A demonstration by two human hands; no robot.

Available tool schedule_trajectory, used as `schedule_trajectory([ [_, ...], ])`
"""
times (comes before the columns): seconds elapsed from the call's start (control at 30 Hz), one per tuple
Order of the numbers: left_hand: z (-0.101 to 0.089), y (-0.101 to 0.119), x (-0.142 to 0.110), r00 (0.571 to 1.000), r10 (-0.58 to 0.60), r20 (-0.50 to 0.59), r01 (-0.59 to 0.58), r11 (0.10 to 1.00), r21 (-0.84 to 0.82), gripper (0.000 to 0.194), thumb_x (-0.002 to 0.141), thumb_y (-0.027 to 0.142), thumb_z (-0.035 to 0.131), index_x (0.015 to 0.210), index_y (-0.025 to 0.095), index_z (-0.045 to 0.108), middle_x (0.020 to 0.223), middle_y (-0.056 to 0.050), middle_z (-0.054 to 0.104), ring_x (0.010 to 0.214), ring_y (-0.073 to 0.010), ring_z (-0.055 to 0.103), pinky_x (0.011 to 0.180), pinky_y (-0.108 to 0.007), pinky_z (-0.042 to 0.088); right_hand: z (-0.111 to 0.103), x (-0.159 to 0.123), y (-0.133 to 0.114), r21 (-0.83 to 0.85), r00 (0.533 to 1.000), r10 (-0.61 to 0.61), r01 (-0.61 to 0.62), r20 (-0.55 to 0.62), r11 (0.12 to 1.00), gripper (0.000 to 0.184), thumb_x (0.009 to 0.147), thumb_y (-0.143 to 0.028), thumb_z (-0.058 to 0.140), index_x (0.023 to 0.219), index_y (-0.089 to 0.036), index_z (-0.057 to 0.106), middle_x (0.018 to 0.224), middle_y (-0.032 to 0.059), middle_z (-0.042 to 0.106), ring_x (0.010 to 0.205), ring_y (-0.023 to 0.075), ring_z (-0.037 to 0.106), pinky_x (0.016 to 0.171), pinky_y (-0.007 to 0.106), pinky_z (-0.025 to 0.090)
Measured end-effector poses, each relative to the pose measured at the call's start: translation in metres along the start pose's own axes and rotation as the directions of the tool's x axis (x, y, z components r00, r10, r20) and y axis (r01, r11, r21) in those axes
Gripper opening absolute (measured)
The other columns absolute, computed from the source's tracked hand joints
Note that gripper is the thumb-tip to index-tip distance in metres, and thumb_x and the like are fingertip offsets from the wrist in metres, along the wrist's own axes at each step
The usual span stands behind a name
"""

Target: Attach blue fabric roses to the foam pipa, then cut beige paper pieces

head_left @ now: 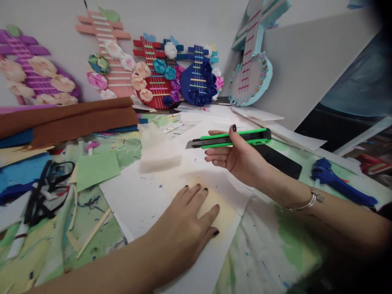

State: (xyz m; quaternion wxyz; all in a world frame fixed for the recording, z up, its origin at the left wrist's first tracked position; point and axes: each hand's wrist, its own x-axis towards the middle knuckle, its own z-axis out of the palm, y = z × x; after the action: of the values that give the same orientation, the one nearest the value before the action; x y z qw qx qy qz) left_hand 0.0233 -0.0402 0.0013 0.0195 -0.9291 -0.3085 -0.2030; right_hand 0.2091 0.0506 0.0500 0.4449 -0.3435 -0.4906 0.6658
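A green and black utility knife [229,138] is held in my right hand [237,157], raised over the paper, with its blade out and pointing left. My right thumb lies across its body. My left hand [191,218] lies palm down with its fingers spread on a pale yellow patch of the large white sheet [134,204]. Just beyond the left fingertips, a cream piece of crepe paper [159,153] lies on the same sheet. Small dark scraps are scattered over the white sheet.
A blue glue gun [343,183] and a black phone-like slab [280,161] lie at right. Black-framed glasses [50,190], a green paper square [98,169] and folded brown paper [85,122] are at left. Several flower-decorated paper instruments, including a red one [154,81], stand along the wall.
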Motion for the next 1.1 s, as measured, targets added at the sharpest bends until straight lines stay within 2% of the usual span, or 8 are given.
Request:
schedule_trajectory([
  [0.1, 0.004, 0.001, 0.003, 0.999, 0.003, -0.043, -0.002, 1.0, 0.029, 0.035, 0.09, 0.033, 0.043, 0.117, 0.018, 0.059, 0.121, -0.021, 0.06, 0.117, -0.0366, 0.053, 0.089, -0.06, 0.048, -0.005, -0.003, 0.011, -0.048, 0.995, -0.082, 0.079, -0.054, 0.996, 0.028, 0.075, -0.033, 0.068, 0.1, -0.023, 0.058, 0.061, -0.0048, 0.058, 0.055, 0.0097, 0.053, 0.053, 0.023, 0.042],
  [0.23, 0.007, 0.0, 0.0, 1.0, -0.006, -0.023, 0.006, 1.0, 0.026, 0.041, 0.09, 0.036, 0.042, 0.123, 0.015, 0.054, 0.12, -0.02, 0.061, 0.118, -0.0367, 0.052, 0.091, -0.059, 0.048, -0.013, -0.009, 0.023, -0.275, 0.961, -0.223, 0.172, -0.166, 0.946, 0.018, 0.072, -0.025, 0.071, 0.079, -0.021, 0.054, 0.047, -0.0091, 0.042, 0.041, 0.0067, 0.036, 0.04, 0.022, 0.027],
  [0.37, 0.011, -0.003, -0.001, 0.999, -0.023, -0.029, 0.024, 0.999, 0.042, 0.054, 0.087, 0.044, 0.045, 0.127, 0.009, 0.051, 0.122, -0.02, 0.06, 0.116, -0.037, 0.053, 0.091, -0.054, 0.049, -0.016, -0.016, 0.026, -0.347, 0.973, -0.21, 0.165, -0.098, 0.923, 0.013, 0.079, -0.022, 0.063, 0.086, -0.024, 0.052, 0.052, -0.0075, 0.052, 0.043, 0.0093, 0.048, 0.044, 0.022, 0.039],
  [0.47, 0.015, -0.004, -0.002, 0.998, -0.018, -0.053, 0.021, 0.998, 0.056, 0.053, 0.085, 0.044, 0.048, 0.126, 0.01, 0.054, 0.122, -0.018, 0.06, 0.121, -0.0386, 0.047, 0.092, -0.054, 0.048, -0.015, -0.021, 0.028, -0.381, 0.991, -0.113, 0.132, 0.073, 0.915, 0.022, 0.085, -0.025, 0.055, 0.106, -0.024, 0.056, 0.071, -0.0006, 0.066, 0.065, 0.0143, 0.064, 0.064, 0.028, 0.053],
  [0.57, 0.016, -0.003, -0.004, 0.997, -0.07, -0.029, 0.072, 0.995, 0.076, 0.049, 0.085, 0.039, 0.05, 0.125, 0.011, 0.055, 0.126, -0.015, 0.058, 0.126, -0.0408, 0.039, 0.096, -0.056, 0.042, -0.016, -0.023, 0.03, -0.405, 0.981, -0.077, 0.144, 0.177, 0.903, 0.032, 0.087, -0.028, 0.05, 0.119, -0.022, 0.057, 0.096, 0.0056, 0.069, 0.084, 0.0174, 0.068, 0.077, 0.032, 0.055],
  [0.67, 0.015, -0.004, -0.005, 0.998, -0.055, 0.026, 0.051, 0.991, 0.122, 0.048, 0.085, 0.036, 0.051, 0.126, 0.011, 0.053, 0.13, -0.013, 0.054, 0.125, -0.042, 0.039, 0.097, -0.055, 0.039, -0.015, -0.023, 0.033, -0.516, 0.983, -0.129, 0.18, 0.133, 0.838, 0.03, 0.086, -0.027, 0.053, 0.114, -0.023, 0.061, 0.099, 0.0054, 0.069, 0.083, 0.0171, 0.069, 0.075, 0.03, 0.056],
  [0.87, 0.018, -0.008, -0.003, 0.999, -0.008, 0.034, 0.002, 0.985, 0.171, 0.053, 0.087, 0.048, 0.045, 0.124, 0.011, 0.054, 0.128, -0.014, 0.055, 0.122, -0.0418, 0.041, 0.093, -0.051, 0.038, -0.007, -0.023, 0.031, -0.779, 0.963, -0.259, 0.215, 0.07, 0.589, 0.019, 0.077, -0.019, 0.063, 0.095, -0.023, 0.066, 0.088, 0.0016, 0.072, 0.073, 0.0136, 0.067, 0.063, 0.021, 0.053],
  [1.1, 0.024, -0.004, 0.0, 0.998, -0.063, -0.026, 0.066, 0.988, 0.14, 0.052, 0.086, 0.051, 0.046, 0.12, 0.014, 0.056, 0.121, -0.009, 0.06, 0.122, -0.0411, 0.043, 0.095, -0.05, 0.032, -0.005, -0.019, 0.03, -0.823, 0.977, -0.212, 0.139, 0.024, 0.55, 0.018, 0.075, -0.018, 0.063, 0.092, -0.023, 0.064, 0.086, 0.0001, 0.071, 0.075, 0.0134, 0.066, 0.063, 0.021, 0.051],
])
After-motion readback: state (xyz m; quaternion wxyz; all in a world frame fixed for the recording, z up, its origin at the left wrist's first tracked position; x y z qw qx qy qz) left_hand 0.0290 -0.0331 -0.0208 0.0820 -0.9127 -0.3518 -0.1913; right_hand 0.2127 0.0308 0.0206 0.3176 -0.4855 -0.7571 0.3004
